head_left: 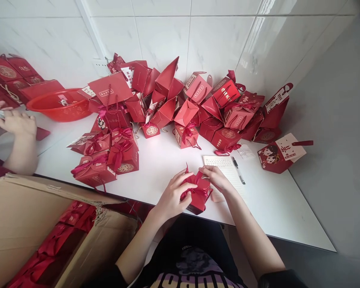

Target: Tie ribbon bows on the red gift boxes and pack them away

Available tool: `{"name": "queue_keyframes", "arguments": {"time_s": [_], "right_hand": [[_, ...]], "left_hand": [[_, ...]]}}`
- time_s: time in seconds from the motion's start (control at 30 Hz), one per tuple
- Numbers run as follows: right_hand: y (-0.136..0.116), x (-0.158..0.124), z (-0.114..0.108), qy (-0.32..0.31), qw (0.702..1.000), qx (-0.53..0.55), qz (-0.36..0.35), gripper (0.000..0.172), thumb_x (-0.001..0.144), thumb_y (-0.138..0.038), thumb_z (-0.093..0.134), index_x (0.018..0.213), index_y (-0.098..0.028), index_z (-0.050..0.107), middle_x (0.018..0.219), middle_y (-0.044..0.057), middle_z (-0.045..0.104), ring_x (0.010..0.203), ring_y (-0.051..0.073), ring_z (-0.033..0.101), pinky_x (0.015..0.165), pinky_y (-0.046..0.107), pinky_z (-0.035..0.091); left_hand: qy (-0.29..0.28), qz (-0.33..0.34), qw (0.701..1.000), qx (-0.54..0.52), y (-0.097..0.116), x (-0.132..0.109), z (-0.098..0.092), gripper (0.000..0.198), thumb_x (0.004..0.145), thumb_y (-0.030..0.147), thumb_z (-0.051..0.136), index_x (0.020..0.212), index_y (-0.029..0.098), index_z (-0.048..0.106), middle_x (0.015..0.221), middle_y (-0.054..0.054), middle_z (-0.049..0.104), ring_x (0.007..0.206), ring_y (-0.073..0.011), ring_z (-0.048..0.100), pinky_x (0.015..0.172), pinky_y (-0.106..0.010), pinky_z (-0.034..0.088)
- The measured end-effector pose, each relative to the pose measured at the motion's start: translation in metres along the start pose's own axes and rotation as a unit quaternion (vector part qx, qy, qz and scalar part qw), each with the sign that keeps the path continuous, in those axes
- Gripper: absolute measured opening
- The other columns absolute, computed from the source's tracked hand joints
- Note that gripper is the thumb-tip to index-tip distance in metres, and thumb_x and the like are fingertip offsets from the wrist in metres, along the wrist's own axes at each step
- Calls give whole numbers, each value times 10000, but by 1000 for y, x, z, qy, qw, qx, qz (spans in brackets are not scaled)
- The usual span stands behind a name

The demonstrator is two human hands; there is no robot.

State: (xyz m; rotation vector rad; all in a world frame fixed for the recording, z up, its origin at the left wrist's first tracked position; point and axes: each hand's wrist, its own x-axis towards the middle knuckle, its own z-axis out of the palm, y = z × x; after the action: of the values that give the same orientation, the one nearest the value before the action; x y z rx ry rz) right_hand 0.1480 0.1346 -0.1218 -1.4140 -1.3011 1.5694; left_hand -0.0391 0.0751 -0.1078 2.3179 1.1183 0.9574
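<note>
A small red gift box (195, 207) with a dark red ribbon bow (199, 192) on its top stands near the front edge of the table. My left hand (176, 194) lies over the box's left side, its fingers curled in on the ribbon loop. On the far right corner, my right hand (218, 179) pinches a ribbon end between thumb and fingertips. A twisted red cord handle hangs at the box's right side. Part of the bow is hidden behind my fingers.
A lined notepad (232, 170) and a pen (238, 170) lie to the right. Red gift boxes (124, 156) stand left, with more piled along the wall. Further left are a red basin (63, 108), another person's hands (16, 122) and a cardboard carton (108, 236) of red boxes.
</note>
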Motion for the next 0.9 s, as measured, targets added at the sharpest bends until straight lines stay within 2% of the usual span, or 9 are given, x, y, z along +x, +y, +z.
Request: {"name": "queue_keyframes", "arguments": {"time_s": [0.1,0.23,0.37,0.43,0.5,0.57,0.63,0.77,0.9], "right_hand": [[1,3,1,17,1000,-23,-12,348,687,-522,551,620,-188,476,605,9,588,580,137,564,571,272,436],[-2,10,0,47,994,-86,-43,358,680,-531,560,598,-192,476,562,-12,537,555,137,527,563,282,423],[-18,12,4,96,978,-149,-106,350,705,-534,566,669,-186,545,658,0,562,668,155,527,688,309,412],[-29,12,10,83,971,-182,-135,363,721,-537,566,640,-183,578,696,15,586,710,164,536,722,305,399],[-39,12,18,35,962,-225,-154,373,737,-517,567,583,-178,594,676,23,601,688,164,540,695,293,395],[-44,13,24,-14,956,-249,-155,340,745,-459,572,563,-174,604,633,19,605,639,153,534,648,280,390],[-46,16,28,-34,960,-238,-141,291,735,-401,573,563,-170,612,577,2,588,582,135,509,604,268,381],[-42,23,24,-16,970,-207,-130,284,722,-401,549,584,-162,615,512,-27,532,519,111,457,560,260,370],[-38,28,20,24,974,-184,-132,301,723,-434,533,597,-166,584,555,-17,556,557,123,501,588,266,397]], "left_hand": [[2,2,1000,4,-1,0,0,302,781,67,461,983,213,632,1257,-66,537,1254,-243,415,1014,-435,438],[3,21,1000,10,-3,0,2,300,776,64,466,977,211,633,1244,-67,536,1250,-239,417,1014,-422,439],[11,40,999,13,-5,0,3,317,763,42,461,971,215,626,1221,-72,538,1256,-250,408,1006,-444,442],[22,50,998,17,-4,0,4,317,766,46,460,985,208,622,1210,-80,536,1249,-253,415,1003,-451,443],[32,52,998,19,-4,0,4,302,774,59,466,990,199,624,1188,-88,541,1228,-250,435,1002,-446,445],[36,44,998,19,-3,-1,4,292,781,70,469,992,196,626,1173,-90,547,1209,-247,452,995,-440,452],[32,32,999,18,-2,-2,4,293,788,78,471,1001,206,626,1189,-87,544,1215,-249,445,986,-444,460],[32,24,999,11,-3,-5,5,312,785,71,472,1015,221,620,1247,-79,510,1266,-261,386,1004,-464,437],[59,22,998,-2,-4,-7,8,298,771,76,484,988,221,626,1111,-78,523,1202,-256,431,959,-445,468]]}}
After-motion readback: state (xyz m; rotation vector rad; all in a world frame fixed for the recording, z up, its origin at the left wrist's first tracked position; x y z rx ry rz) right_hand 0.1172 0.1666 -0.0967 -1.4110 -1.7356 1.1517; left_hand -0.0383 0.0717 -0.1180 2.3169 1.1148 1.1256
